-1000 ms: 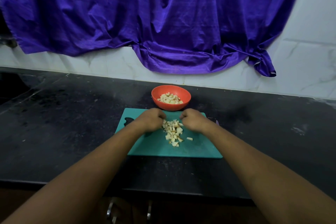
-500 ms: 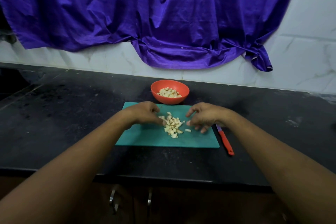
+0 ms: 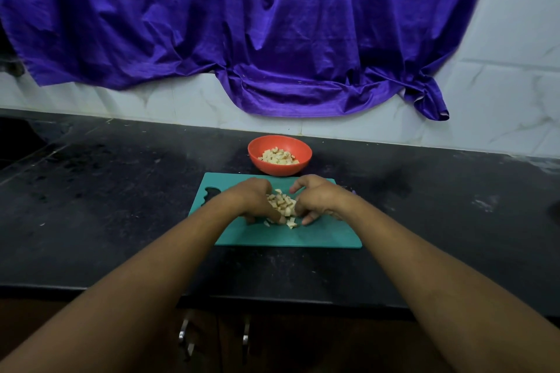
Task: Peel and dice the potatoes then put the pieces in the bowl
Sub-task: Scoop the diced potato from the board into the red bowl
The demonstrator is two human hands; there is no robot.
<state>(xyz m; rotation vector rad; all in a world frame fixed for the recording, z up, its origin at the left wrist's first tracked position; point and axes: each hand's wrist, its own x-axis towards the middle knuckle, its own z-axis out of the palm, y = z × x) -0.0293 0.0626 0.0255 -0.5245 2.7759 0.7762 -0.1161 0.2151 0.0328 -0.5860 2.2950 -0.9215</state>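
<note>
A pile of diced potato pieces (image 3: 283, 205) lies in the middle of a teal cutting board (image 3: 321, 236). My left hand (image 3: 253, 200) cups the pile from the left and my right hand (image 3: 316, 198) cups it from the right, fingers curled against the pieces. Both hands press the pile together on the board; a few pieces lie loose at its near edge. Behind the board stands an orange bowl (image 3: 298, 145) that holds more diced potato (image 3: 278, 157).
The board rests on a black stone counter (image 3: 121, 206) whose front edge runs just below my forearms. A purple cloth (image 3: 242, 24) hangs over the white tiled wall behind. Metal cabinet handles (image 3: 185, 333) show under the counter. The knife is hidden behind my right wrist.
My right hand has come back in from the right and closed against the pile. Both hands now squeeze the pieces into a tighter heap. The red-handled knife is out of sight.
</note>
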